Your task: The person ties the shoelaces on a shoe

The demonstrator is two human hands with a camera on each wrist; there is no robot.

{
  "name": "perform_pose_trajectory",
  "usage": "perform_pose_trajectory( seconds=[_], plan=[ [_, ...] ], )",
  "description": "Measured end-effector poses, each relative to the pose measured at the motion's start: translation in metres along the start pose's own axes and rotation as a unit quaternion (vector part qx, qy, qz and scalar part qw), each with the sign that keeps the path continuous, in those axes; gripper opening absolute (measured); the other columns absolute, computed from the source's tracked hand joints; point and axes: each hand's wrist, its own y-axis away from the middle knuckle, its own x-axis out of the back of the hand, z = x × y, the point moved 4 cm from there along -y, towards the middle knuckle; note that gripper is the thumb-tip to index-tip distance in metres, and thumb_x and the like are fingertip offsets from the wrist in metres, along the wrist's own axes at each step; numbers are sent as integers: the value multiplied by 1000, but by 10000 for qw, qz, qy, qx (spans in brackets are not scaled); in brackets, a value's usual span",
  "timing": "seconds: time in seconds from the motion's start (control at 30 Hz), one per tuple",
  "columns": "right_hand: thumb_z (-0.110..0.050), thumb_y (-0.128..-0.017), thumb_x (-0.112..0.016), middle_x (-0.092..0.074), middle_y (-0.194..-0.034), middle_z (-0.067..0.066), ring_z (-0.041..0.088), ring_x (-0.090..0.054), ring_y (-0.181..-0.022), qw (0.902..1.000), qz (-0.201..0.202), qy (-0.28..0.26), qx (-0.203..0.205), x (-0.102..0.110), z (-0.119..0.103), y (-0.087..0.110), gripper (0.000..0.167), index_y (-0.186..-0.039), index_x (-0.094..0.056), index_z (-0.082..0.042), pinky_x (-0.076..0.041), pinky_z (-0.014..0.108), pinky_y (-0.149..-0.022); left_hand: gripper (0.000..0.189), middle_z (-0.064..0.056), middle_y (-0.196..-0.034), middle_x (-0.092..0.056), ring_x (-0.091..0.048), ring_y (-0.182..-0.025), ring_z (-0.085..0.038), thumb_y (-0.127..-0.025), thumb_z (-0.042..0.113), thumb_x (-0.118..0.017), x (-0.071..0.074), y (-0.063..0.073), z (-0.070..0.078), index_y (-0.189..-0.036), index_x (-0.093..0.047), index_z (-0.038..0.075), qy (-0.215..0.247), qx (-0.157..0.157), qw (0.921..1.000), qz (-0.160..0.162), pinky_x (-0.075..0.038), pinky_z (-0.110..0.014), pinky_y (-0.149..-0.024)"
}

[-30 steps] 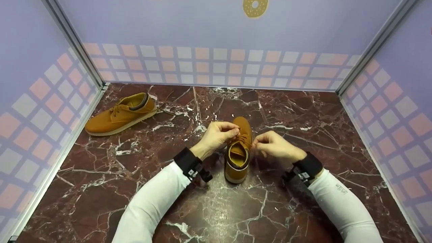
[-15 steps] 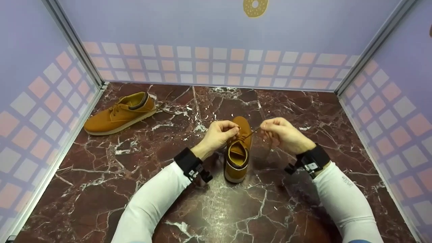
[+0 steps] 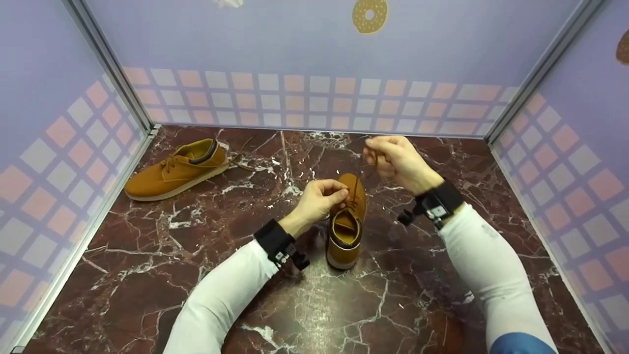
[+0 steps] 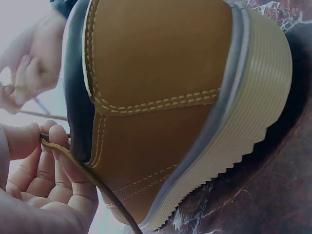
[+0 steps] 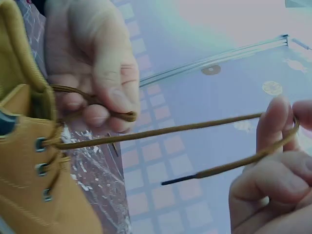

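Observation:
A tan lace-up shoe [image 3: 344, 255] sits on the floor, toe pointing away. Left of its tongue, my left hand [image 3: 317, 200] pinches a folded loop of brown shoelace [image 5: 73, 90] between thumb and fingers. My right hand [image 3: 400, 161] is raised beyond the toe on the right. In the right wrist view its fingers [image 5: 273, 180] hold the other lace [image 5: 165, 131], drawn taut from the top eyelet, with the dark-tipped end hanging free past them. The left wrist view shows the shoe's stitched side [image 4: 156, 141] and the ridged sole [image 4: 263, 83] close up.
A matching tan shoe [image 3: 169, 177] stands at the back left, its lace trailing behind the heel onto the dark marbled surface [image 3: 236, 216]. Pale purple panels [image 3: 275, 39] with pink and white squares enclose the back and both sides.
My right hand has moved from beside the shoe's opening outward, then up and forward past the toe, pulling the lace out with it. The left hand keeps its pinch in place.

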Motion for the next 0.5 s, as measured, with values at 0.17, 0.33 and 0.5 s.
perform_pose_trajectory(
  seconds=[0.17, 0.33, 0.5],
  plan=[
    [-19, -113, -67, -74, -75, -3, 1, -38, -45, 9984, 345, 448, -56, -11, -4, -24, 24, -97, -81, -8, -30, 17, -43, 18, 8, -85, -78, -72, -71, -6, -103, 0, -77, 0, 2, 2, -115, -76, -13, 35, -4, 10000, -19, -64, -19, -70],
    [-22, -111, -71, -72, -75, -5, 1, -39, -45, 9901, 523, 1263, -331, -24, 0, -42, 20, -109, -81, -4, -32, 18, -42, 22, 7, -84, -80, -73, -68, -6, -103, -1, -77, -1, 2, 3, -117, -74, -19, 69, -86, 9999, -70, -64, -18, -68],
    [-27, -108, -75, -64, -67, -9, 2, -40, -47, 9647, 556, 2546, -372, -42, 1, -56, 22, -110, -84, -7, -33, 19, -42, 26, 3, -84, -83, -74, -66, -6, -103, -2, -76, -1, 2, 2, -119, -72, -22, 202, -61, 9998, -71, -64, -18, -66]
  ],
)
